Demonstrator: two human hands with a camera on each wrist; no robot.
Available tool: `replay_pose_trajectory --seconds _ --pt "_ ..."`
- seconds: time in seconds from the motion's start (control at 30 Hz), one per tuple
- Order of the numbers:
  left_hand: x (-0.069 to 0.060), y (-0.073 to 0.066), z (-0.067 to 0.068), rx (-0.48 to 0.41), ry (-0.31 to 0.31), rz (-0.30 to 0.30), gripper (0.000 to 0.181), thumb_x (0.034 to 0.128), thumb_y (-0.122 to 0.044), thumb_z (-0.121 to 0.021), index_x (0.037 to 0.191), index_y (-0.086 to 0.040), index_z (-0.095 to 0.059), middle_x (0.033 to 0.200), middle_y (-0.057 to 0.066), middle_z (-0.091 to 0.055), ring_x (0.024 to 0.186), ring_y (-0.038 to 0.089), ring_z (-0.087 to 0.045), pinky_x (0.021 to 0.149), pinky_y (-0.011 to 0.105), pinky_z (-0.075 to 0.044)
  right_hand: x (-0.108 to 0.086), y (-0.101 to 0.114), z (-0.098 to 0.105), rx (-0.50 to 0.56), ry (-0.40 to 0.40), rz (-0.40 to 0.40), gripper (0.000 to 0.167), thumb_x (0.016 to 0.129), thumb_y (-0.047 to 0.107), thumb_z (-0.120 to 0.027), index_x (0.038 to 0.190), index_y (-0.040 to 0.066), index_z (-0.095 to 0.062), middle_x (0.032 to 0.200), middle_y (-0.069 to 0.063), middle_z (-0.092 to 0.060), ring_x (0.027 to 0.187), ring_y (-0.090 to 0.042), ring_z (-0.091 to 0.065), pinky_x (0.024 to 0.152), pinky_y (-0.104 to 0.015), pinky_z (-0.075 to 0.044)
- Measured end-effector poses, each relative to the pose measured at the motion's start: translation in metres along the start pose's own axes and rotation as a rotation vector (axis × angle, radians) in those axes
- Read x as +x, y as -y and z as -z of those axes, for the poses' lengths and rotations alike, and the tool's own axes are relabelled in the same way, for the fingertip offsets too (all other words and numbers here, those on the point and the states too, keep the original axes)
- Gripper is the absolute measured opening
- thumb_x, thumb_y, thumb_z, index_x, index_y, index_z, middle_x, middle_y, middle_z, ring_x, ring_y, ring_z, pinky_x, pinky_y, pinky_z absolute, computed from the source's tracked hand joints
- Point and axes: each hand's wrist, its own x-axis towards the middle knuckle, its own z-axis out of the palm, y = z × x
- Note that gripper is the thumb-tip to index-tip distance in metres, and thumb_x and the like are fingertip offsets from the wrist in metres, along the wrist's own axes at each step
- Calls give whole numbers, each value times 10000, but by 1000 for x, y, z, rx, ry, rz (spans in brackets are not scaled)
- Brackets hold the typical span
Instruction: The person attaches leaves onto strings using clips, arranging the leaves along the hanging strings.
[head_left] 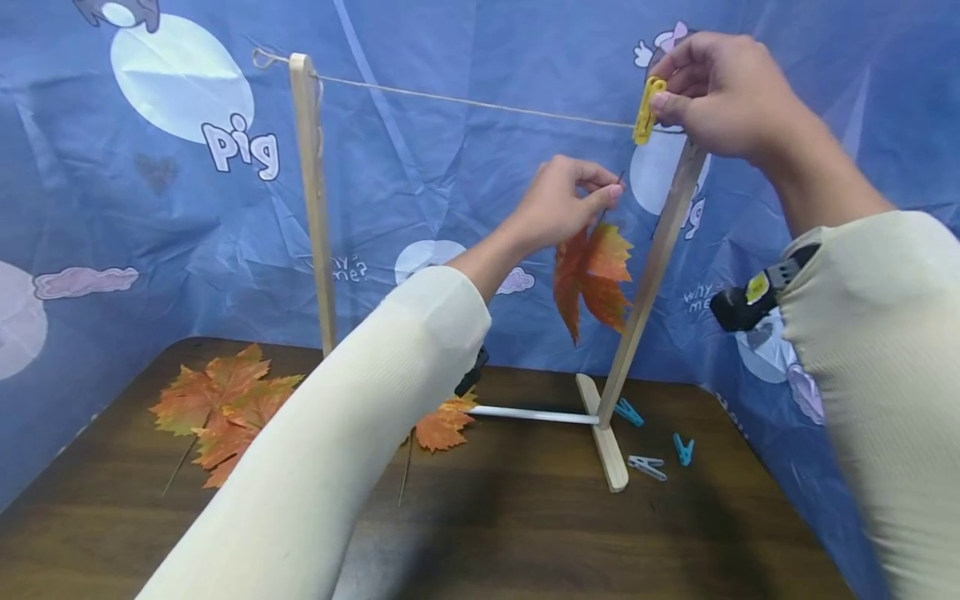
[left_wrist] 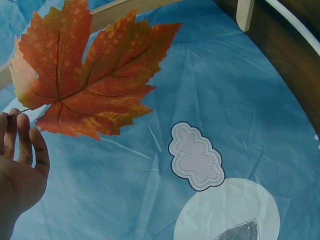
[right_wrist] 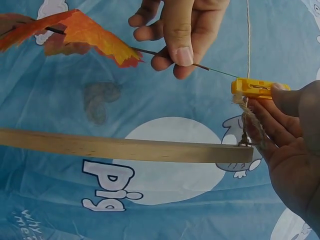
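My left hand (head_left: 566,200) pinches the thin stem of an orange artificial maple leaf (head_left: 606,254), which hangs below the fingers beside the right wooden post (head_left: 651,275). Up at the right end of the twine (head_left: 465,102), my right hand (head_left: 738,100) pinches a yellow clothespin (head_left: 648,112) between thumb and fingers. In the right wrist view the clothespin (right_wrist: 257,88) lies across the twine, close to the knot at the post. A fine green wire tip of the stem reaches toward it there; whether the clothespin grips that tip, I cannot tell.
More maple leaves (head_left: 213,392) lie on the brown table (head_left: 525,533) at the left, partly behind my left sleeve. Blue clothespins (head_left: 683,450) and a clear one (head_left: 647,467) lie near the stand's right foot (head_left: 611,458). A white rod (head_left: 532,414) runs low across the stand.
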Motion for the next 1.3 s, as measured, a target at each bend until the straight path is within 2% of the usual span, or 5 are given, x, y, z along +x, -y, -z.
replay_pose_trajectory --seconds 0.47,0.8,1.07,1.2,1.3 --pt "2 -5 -4 16 -19 -4 264 1039 -230 -626 1203 -62 -748 988 -11 -752 817 123 -643 753 225 -482 0 -3 1 50 8 0 287 1062 243 -558 1278 54 -571 1038 11 -614 923 -65 -627 774 -192 -465" --pt "4 -11 -4 -10 -50 11 263 1044 -237 -613 1211 -83 -746 976 -21 -732 726 144 -620 673 251 -502 -1 -6 -2 13 32 17 364 1070 248 -541 1341 6 -550 1074 -23 -611 921 -50 -617 804 -211 -466" --pt "4 -7 -4 28 -38 21 267 1044 -247 -613 1217 -97 -750 1033 -28 -751 903 113 -650 767 219 -491 2 -4 -1 83 13 25 273 1055 198 -569 1265 24 -578 983 58 -615 850 13 -626 747 -143 -471" --pt "4 -6 -3 17 -49 12 264 1041 -238 -617 1214 -91 -753 1016 -25 -753 945 99 -652 788 213 -493 1 -2 -2 29 28 14 344 1073 253 -533 1335 32 -557 1074 4 -611 941 -41 -625 859 -243 -500" --pt "6 -9 -3 7 -61 9 265 1041 -242 -616 1212 -96 -755 1000 -27 -747 889 108 -648 767 215 -495 -1 -2 -3 11 41 8 375 1077 278 -523 1365 38 -544 1116 -22 -606 992 -90 -618 923 -316 -502"
